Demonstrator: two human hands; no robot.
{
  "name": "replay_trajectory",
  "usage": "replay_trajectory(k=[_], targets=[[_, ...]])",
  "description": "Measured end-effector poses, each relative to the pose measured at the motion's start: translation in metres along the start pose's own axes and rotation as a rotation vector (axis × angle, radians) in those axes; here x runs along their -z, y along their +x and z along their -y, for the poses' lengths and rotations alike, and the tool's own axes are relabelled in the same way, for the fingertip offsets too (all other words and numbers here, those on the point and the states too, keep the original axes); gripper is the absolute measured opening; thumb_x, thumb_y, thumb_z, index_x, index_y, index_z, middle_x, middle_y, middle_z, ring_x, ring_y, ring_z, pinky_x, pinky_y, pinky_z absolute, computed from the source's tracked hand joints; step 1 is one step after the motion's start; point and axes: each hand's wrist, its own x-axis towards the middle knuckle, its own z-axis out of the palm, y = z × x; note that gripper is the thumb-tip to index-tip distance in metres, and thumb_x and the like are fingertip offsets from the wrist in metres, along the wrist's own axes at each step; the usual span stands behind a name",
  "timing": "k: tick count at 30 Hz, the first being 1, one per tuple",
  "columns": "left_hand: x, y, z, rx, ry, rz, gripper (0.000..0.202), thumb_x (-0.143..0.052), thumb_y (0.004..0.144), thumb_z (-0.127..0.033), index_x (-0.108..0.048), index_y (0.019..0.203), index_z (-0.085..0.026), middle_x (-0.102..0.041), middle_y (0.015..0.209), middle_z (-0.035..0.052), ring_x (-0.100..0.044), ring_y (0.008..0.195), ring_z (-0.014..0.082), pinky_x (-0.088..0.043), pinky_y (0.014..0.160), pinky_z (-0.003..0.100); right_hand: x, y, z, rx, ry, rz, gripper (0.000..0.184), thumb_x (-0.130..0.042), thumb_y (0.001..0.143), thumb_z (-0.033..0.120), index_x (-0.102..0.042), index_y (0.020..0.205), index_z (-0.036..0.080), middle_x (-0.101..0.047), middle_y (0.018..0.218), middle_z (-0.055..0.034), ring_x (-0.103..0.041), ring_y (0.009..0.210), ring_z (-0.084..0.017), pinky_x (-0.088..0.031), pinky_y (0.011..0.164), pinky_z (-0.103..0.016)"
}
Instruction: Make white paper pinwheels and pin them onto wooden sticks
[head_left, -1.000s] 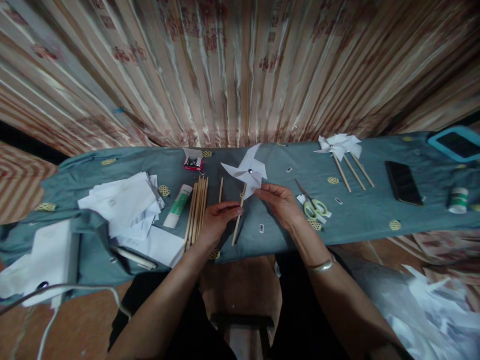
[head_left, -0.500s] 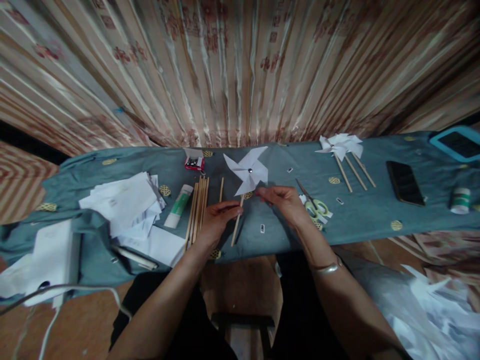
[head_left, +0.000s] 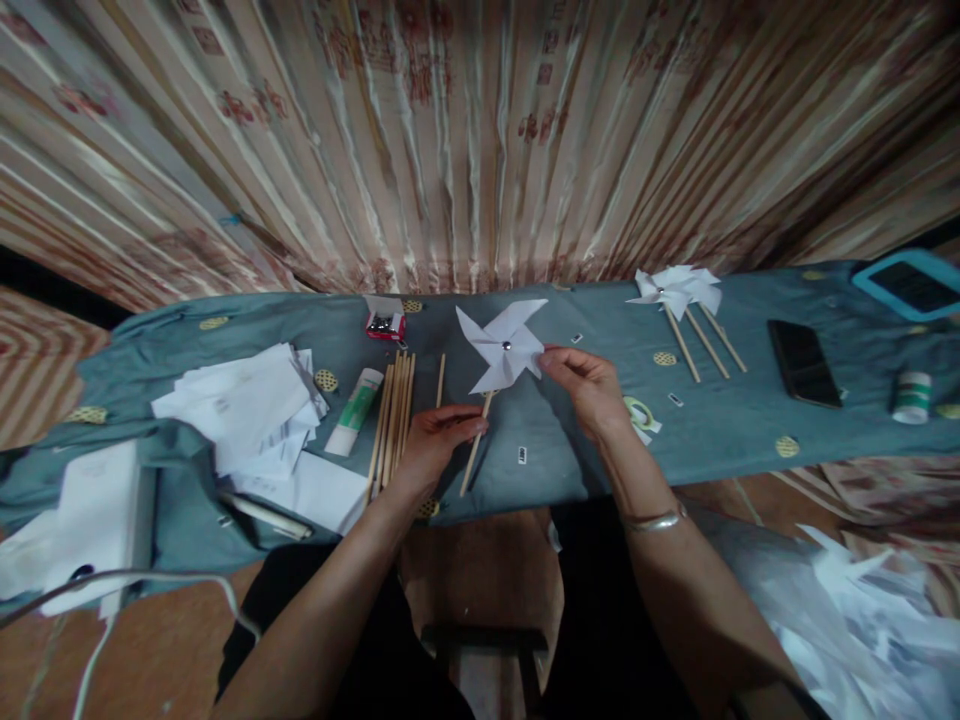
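1. Your left hand is pinched around the wooden stick of the paper pinwheel, gripping it about halfway down. The stick is tilted and its lower end points toward the near edge of the bench.
2. Your right hand has its fingertips on the right-hand blade of the pinwheel, thumb and fingers closed on the paper's edge. There's a bangle on that wrist.
3. The pinwheel itself sits just above the blue-grey cloth, roughly mid-bench, white blades spread around a small shiny pin in the centre.
4. Just left of your left hand is a bundle of spare sticks lying side by side, with one single stick a bit apart from them.
5. Further left there's a glue stick and then a messy pile of white paper.
6. A small red box sits at the back edge.
7. Scissors with green handles peek out from behind your right hand.
8. Off to the right lie finished pinwheels, then a dark phone and a small green-banded roll.
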Motion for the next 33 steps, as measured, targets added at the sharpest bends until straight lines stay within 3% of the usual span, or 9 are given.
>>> replay_trajectory(k=[18,27,33], targets=[[-0.001,0.002,0.0,-0.02,0.013,-0.036,0.034,-0.088,0.049,-0.037,-0.076,0.074,-0.018,-0.072,0.07,0.0036,-0.064,0.069,0.0169,-0.049,0.071,0.03,-0.016,-0.019,0.005,-0.134,0.089,0.16,0.031,-0.087,0.048,0.052,-0.071,0.054,0.026,-0.063,0.06,0.0035,-0.054,0.063,-0.013,-0.045,0.068,-0.029],[0.0,0.002,0.002,-0.022,-0.008,-0.011,0.033,-0.088,0.05,-0.036,-0.077,0.075,-0.018,-0.073,0.07,0.0031,-0.064,0.068,0.0157,-0.049,0.072,0.029,-0.022,-0.024,0.002,-0.238,0.117,0.234,0.031,-0.088,0.049,0.05,-0.077,0.067,0.027,-0.072,0.071,0.0022,-0.061,0.072,-0.015,-0.047,0.08,-0.029],[-0.002,0.001,0.001,-0.006,0.004,-0.022,0.035,-0.088,0.048,-0.037,-0.076,0.075,-0.017,-0.072,0.07,0.003,-0.065,0.069,0.0168,-0.05,0.075,0.031,-0.025,-0.025,-0.001,-0.225,0.12,0.251,0.033,-0.088,0.048,0.051,-0.077,0.066,0.027,-0.071,0.068,0.0024,-0.061,0.071,-0.016,-0.047,0.076,-0.03]])
